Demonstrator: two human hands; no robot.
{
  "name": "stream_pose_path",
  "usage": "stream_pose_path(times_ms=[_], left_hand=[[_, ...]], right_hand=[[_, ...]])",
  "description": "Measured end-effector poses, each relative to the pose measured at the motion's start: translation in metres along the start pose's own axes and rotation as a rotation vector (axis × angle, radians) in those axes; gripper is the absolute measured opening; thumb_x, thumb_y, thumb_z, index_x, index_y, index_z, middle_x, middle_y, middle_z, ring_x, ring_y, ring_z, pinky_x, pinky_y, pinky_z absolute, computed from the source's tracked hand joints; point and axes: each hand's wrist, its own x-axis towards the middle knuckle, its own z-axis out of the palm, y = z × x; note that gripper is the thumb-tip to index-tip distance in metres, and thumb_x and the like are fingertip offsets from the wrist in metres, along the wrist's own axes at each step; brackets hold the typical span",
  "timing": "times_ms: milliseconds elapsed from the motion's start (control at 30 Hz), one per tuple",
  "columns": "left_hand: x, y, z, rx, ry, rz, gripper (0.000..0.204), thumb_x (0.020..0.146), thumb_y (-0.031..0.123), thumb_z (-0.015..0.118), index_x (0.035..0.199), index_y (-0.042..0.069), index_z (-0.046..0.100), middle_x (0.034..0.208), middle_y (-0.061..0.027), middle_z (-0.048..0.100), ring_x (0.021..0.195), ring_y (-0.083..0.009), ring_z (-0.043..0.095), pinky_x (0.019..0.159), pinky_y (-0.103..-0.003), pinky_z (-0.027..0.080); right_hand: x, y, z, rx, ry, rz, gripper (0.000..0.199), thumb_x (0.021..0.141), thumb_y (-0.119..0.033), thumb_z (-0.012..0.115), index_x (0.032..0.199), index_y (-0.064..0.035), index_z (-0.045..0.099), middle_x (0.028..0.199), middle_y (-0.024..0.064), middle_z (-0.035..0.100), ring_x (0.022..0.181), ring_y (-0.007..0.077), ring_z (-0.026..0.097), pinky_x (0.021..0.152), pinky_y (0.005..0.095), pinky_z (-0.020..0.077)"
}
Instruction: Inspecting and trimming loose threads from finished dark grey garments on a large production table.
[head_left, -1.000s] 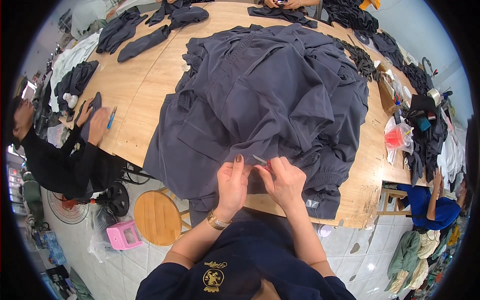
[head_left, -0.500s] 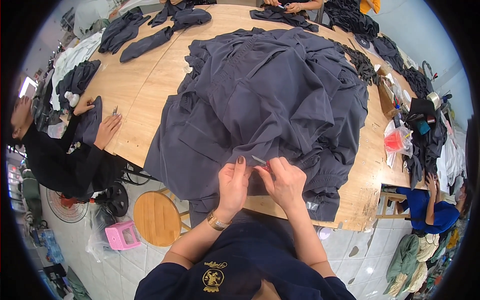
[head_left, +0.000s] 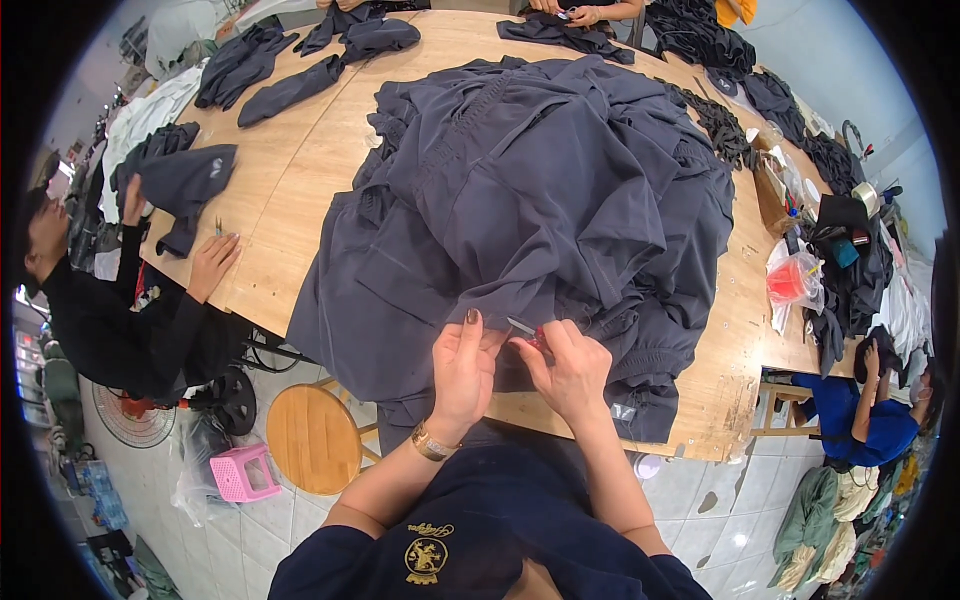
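A big heap of dark grey garments (head_left: 560, 200) with gathered elastic waistbands lies on the wooden table in front of me. At its near edge my left hand (head_left: 462, 372) is closed, pinching a fold of a dark grey garment (head_left: 497, 302) between thumb and fingers. My right hand (head_left: 570, 370) grips small thread snips (head_left: 521, 327) with a red handle. Their metal blades point up and left, close to the pinched cloth and the left fingertips. Whether the blades touch the cloth or a thread is too fine to tell.
A co-worker at the left holds up a dark garment (head_left: 195, 185), with small snips (head_left: 219, 227) near the other hand. At right stand a red drink cup (head_left: 790, 280) and a brown paper bag (head_left: 773, 195). A round wooden stool (head_left: 314, 438) and pink stool (head_left: 243, 472) are below left.
My hands stay almost in place; the snips' blades look more spread. The co-worker at left has lifted and spread a dark garment. The person in blue at right now holds something dark.
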Motion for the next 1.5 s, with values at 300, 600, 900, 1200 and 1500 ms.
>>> stream_pose_path(times_ms=[300,600,900,1200,1500], left_hand=[[-0.002,-0.005,-0.006,0.117,-0.032,0.048,0.025,0.097,0.019,0.044,0.099,-0.003,0.057,0.102,-0.0118,0.063,0.093,-0.0175,0.061,0.088,-0.031,0.046],[-0.003,0.003,-0.002,-0.023,-0.034,-0.123,0.029,0.098,0.024,0.042,0.099,0.0,0.058,0.1,-0.0108,0.063,0.093,-0.0184,0.06,0.088,-0.034,0.046],[-0.005,0.017,0.005,-0.206,0.022,-0.368,0.029,0.098,0.028,0.04,0.105,0.006,0.057,0.102,-0.0064,0.061,0.1,-0.0187,0.056,0.093,-0.039,0.044],[-0.004,0.017,0.007,-0.163,0.027,-0.352,0.032,0.099,0.03,0.038,0.109,0.005,0.056,0.108,-0.0072,0.061,0.107,-0.0194,0.055,0.093,-0.04,0.044],[-0.012,-0.005,-0.018,0.235,0.007,-0.009,0.017,0.092,0.014,0.054,0.091,-0.002,0.06,0.09,-0.008,0.065,0.083,-0.0128,0.061,0.076,-0.03,0.051]], right_hand=[[0.004,-0.002,-0.001,-0.012,0.013,-0.018,0.03,0.074,-0.027,0.072,0.069,-0.0067,0.051,0.061,0.0053,0.05,0.048,0.0223,0.051,0.045,0.0307,0.038],[0.005,0.004,0.005,-0.043,0.059,-0.095,0.032,0.075,-0.034,0.07,0.067,-0.0102,0.05,0.058,0.0024,0.045,0.043,0.0193,0.047,0.042,0.0288,0.0353],[0.007,0.004,0.006,-0.045,0.075,-0.114,0.032,0.075,-0.034,0.07,0.065,-0.0112,0.05,0.058,0.0021,0.044,0.043,0.0188,0.045,0.042,0.0293,0.034],[0.007,-0.004,0.013,1.036,0.165,0.453,0.015,0.083,-0.008,0.065,0.09,-0.0001,0.055,0.065,-0.0001,0.054,0.061,0.0045,0.05,0.054,0.022,0.0419],[0.011,-0.01,0.006,0.197,0.047,-0.103,0.036,0.063,0.009,0.06,0.097,-0.0035,0.061,0.069,0.0083,0.059,0.056,0.0148,0.057,0.053,0.0237,0.0447]])
